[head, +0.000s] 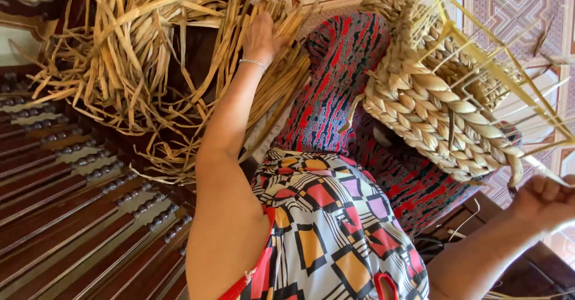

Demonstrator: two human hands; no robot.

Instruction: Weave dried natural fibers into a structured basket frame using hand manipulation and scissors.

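Note:
My left hand, with a thin bracelet at the wrist, reaches into a big heap of dried straw-coloured plant strips at the upper left; its fingers are buried among the strips. A half-woven braided basket on a thin frame rests on my lap at the right. My right hand is closed on a pale strip that trails from the basket's lower edge. My legs in red patterned cloth lie between the heap and the basket.
A dark wooden bench with slatted, beaded spindles runs along the left. A patterned tiled floor shows at the top right. Loose strips lie near the lower right on dark wood.

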